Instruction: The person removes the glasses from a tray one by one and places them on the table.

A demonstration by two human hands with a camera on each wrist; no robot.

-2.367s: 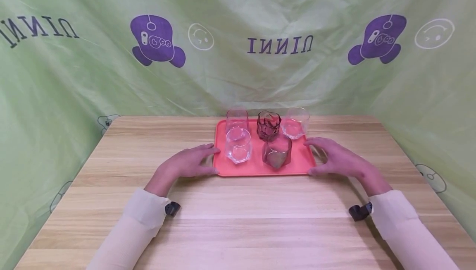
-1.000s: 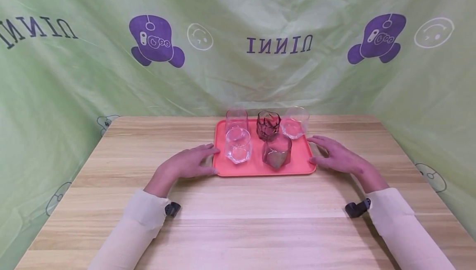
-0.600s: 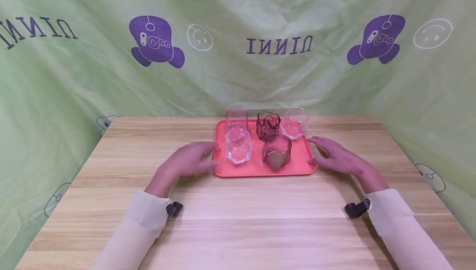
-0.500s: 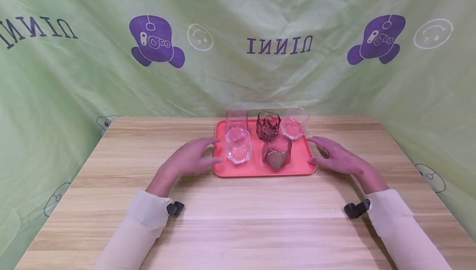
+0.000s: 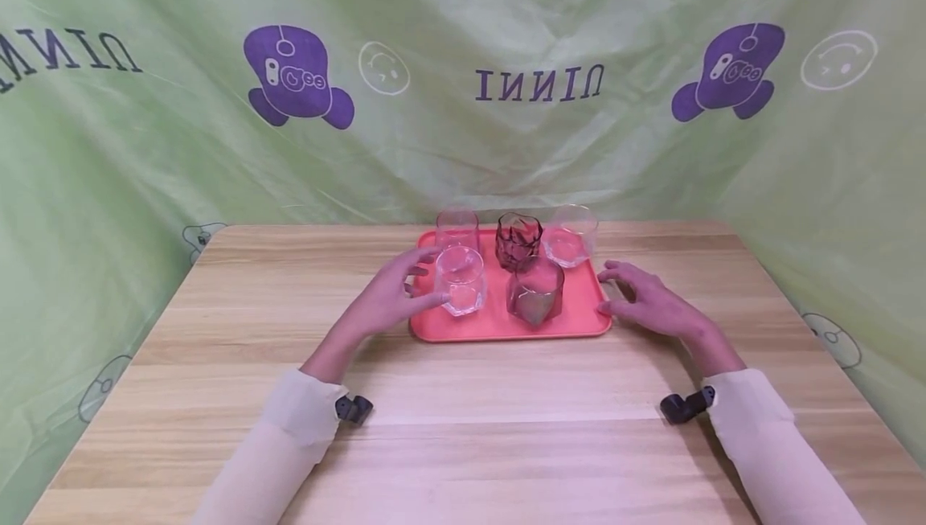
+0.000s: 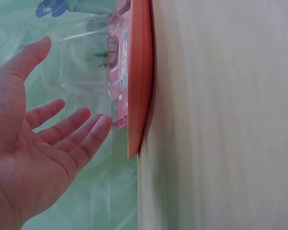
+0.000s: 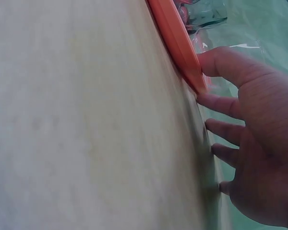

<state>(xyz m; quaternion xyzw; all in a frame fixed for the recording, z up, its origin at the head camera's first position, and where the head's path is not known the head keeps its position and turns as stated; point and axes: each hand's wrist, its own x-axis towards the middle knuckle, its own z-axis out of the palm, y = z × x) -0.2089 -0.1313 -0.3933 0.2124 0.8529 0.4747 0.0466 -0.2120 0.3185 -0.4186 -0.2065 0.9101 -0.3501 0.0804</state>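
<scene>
A red tray (image 5: 499,326) lies toward the back of the wooden table, bearing several drinking glasses. At its front left stands a clear glass (image 5: 461,288). My left hand (image 5: 387,292) is beside this glass over the tray's left edge, thumb and fingers spread; the left wrist view shows them holding nothing. My right hand (image 5: 654,304) is at the tray's right edge, its thumb (image 7: 221,62) against the rim and its fingers loosely spread. A grey glass (image 5: 535,296) stands front right. Behind are a pinkish glass (image 5: 457,227), a dark faceted glass (image 5: 518,245) and another clear glass (image 5: 573,239).
A green printed cloth (image 5: 434,147) hangs directly behind the table's back edge and along both sides. Bare wooden tabletop (image 5: 499,445) stretches in front of the tray. Small black cameras (image 5: 354,409) sit at both sleeve cuffs.
My left hand has left the tray's left rim and moved up and right to the front left glass, its fingers spreading. The right hand stays at the right edge, and the glasses keep their places.
</scene>
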